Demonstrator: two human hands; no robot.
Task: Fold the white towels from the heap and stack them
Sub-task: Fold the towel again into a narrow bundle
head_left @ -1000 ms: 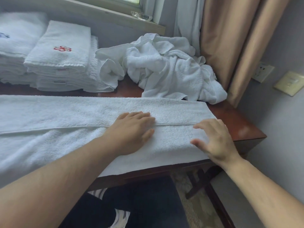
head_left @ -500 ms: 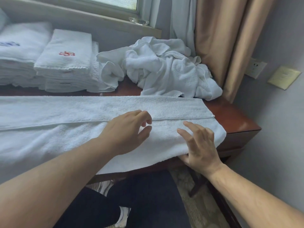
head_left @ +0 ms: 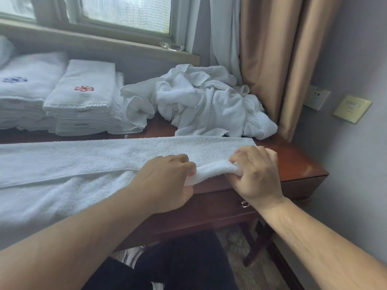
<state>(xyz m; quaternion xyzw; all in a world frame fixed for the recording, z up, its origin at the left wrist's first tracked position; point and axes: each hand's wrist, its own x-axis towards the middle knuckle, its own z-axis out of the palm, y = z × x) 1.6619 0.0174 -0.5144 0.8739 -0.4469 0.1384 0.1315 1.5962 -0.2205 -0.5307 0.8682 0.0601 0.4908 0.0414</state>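
A long white towel [head_left: 83, 164], folded lengthwise, lies across the brown wooden table [head_left: 297, 164]. Its near right edge is lifted off the table into a roll. My left hand [head_left: 167, 181] grips that lifted edge, and my right hand [head_left: 257, 174] grips it at the right corner. Behind the towel at the back right is the heap of crumpled white towels [head_left: 205, 103]. At the back left stand two stacks of folded towels, one with a red emblem [head_left: 83, 95] and one with a blue emblem [head_left: 25, 88].
A window sill [head_left: 104, 42] with a glass dish [head_left: 171, 46] runs behind the table. Tan curtains [head_left: 278, 59] hang at the right. The wall on the right carries a socket [head_left: 316, 97] and a switch plate [head_left: 351, 108]. A drawer knob [head_left: 244, 204] sits below my right hand.
Both hands went from lying flat on the towel to gripping its near right edge and lifting it off the table. The view has tilted upward.
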